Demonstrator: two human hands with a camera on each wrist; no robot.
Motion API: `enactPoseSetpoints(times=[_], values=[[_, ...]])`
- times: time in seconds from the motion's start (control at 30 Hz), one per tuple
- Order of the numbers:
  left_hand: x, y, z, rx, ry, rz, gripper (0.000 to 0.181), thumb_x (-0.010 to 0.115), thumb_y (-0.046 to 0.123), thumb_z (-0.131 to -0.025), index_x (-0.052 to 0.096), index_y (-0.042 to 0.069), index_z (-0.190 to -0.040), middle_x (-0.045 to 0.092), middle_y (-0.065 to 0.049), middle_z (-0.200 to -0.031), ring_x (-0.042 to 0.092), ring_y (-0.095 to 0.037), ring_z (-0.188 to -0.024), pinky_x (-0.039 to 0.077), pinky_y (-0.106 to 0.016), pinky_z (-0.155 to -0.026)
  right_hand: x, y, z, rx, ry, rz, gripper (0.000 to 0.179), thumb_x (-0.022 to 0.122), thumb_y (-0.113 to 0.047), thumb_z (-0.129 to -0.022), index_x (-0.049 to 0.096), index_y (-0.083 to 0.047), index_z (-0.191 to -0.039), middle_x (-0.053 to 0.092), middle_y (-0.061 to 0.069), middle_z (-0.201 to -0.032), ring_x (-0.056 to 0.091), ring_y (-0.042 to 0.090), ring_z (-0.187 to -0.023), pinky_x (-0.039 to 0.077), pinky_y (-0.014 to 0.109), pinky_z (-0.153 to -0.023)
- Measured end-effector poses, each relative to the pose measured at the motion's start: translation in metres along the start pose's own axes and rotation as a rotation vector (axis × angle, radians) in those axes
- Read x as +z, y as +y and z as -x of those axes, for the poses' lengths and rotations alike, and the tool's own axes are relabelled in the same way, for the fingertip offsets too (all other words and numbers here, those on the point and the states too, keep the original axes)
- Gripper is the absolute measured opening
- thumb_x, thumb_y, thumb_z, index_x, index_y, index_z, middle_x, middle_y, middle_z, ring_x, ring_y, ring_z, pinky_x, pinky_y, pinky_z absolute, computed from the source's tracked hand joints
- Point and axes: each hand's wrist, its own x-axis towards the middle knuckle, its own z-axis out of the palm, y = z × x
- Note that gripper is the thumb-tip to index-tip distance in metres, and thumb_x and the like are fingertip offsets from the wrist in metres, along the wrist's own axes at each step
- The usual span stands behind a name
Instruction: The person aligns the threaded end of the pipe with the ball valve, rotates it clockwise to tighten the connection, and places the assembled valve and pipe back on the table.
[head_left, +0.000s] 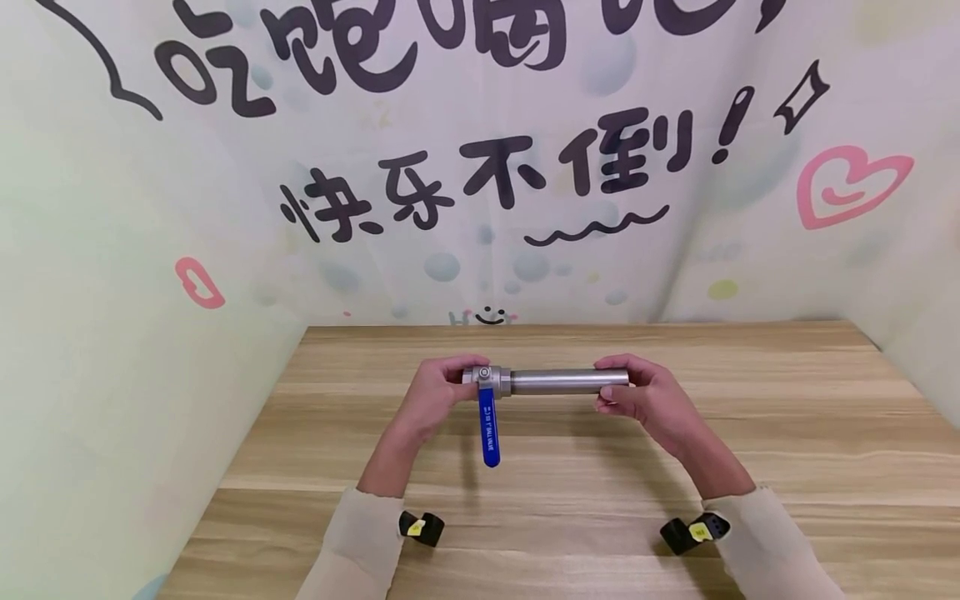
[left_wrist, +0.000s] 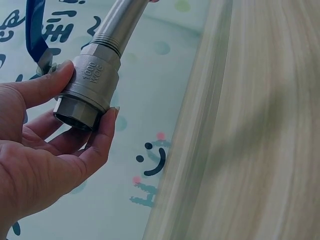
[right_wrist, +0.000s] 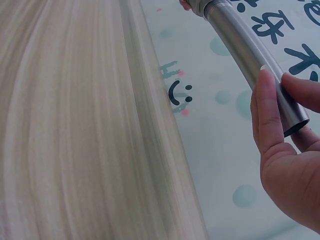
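Observation:
A steel ball valve (head_left: 495,382) with a long blue lever handle (head_left: 489,429) is joined to a straight metal pipe (head_left: 558,382), and the two lie level above the table. My left hand (head_left: 435,396) grips the valve body at its open end, thumb on one side and fingers on the other. In the left wrist view the valve (left_wrist: 92,82) shows raised lettering, and a few threads show where the pipe (left_wrist: 120,25) enters it. With thumb and fingers, my right hand (head_left: 652,400) holds the pipe's free end, whose hollow mouth shows in the right wrist view.
A wood-grain table (head_left: 540,533) spreads beneath both hands. Behind it hangs a white printed cloth (head_left: 450,250) with dark characters and pink hearts, and a pale wall side (head_left: 112,375) rises at the left. Black wrist cameras (head_left: 423,528) sit at both sleeves.

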Motion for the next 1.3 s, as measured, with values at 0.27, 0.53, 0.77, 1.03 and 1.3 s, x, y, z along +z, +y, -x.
enactPoseSetpoints(times=[0.27, 0.53, 0.77, 1.03, 1.3], values=[[0.0002, 0.0003, 0.0, 0.0, -0.001, -0.001, 0.033, 0.067, -0.01, -0.082, 0.07, 0.001, -0.113, 0.066, -0.015, -0.112, 0.06, -0.023, -0.094, 0.052, -0.029, -0.078, -0.0001, -0.0023, 0.0, 0.005, -0.003, -0.02, 0.021, 0.062, -0.002, -0.092, 0.061, -0.002, -0.113, 0.056, 0.014, -0.098, 0.069, 0.018, -0.075, 0.058, 0.03, -0.074], [-0.0005, -0.0006, -0.0013, 0.008, -0.005, 0.008, 0.033, 0.066, -0.01, -0.082, 0.07, -0.001, -0.113, 0.066, -0.016, -0.111, 0.06, -0.027, -0.095, 0.052, -0.029, -0.078, 0.0016, -0.004, -0.001, 0.02, 0.001, -0.009, 0.024, 0.061, -0.006, -0.094, 0.058, 0.004, -0.115, 0.058, 0.012, -0.096, 0.07, 0.018, -0.077, 0.058, 0.031, -0.075], [-0.0004, 0.0027, 0.0005, 0.002, -0.001, 0.015, 0.034, 0.066, -0.011, -0.081, 0.07, -0.001, -0.113, 0.066, -0.016, -0.113, 0.06, -0.023, -0.094, 0.052, -0.029, -0.078, 0.0018, -0.003, -0.0007, 0.016, -0.009, -0.01, 0.028, 0.062, -0.008, -0.094, 0.056, 0.007, -0.117, 0.059, 0.01, -0.098, 0.069, 0.017, -0.077, 0.058, 0.03, -0.075], [-0.0006, 0.0043, 0.0013, -0.003, -0.002, 0.022, 0.034, 0.066, -0.011, -0.081, 0.07, -0.001, -0.113, 0.066, -0.016, -0.114, 0.06, -0.023, -0.094, 0.053, -0.029, -0.078, -0.0006, -0.0001, 0.0005, -0.011, -0.035, 0.004, 0.032, 0.065, 0.005, -0.087, 0.06, 0.0, -0.117, 0.055, 0.012, -0.106, 0.068, 0.018, -0.08, 0.058, 0.031, -0.077], [-0.0012, 0.0045, 0.0017, 0.003, -0.001, 0.014, 0.034, 0.066, -0.012, -0.081, 0.07, -0.001, -0.113, 0.066, -0.017, -0.113, 0.06, -0.026, -0.094, 0.053, -0.029, -0.078, -0.0003, -0.0002, 0.0002, -0.008, -0.035, -0.008, 0.035, 0.066, 0.004, -0.087, 0.056, 0.004, -0.12, 0.053, 0.013, -0.105, 0.068, 0.018, -0.077, 0.058, 0.03, -0.075]])
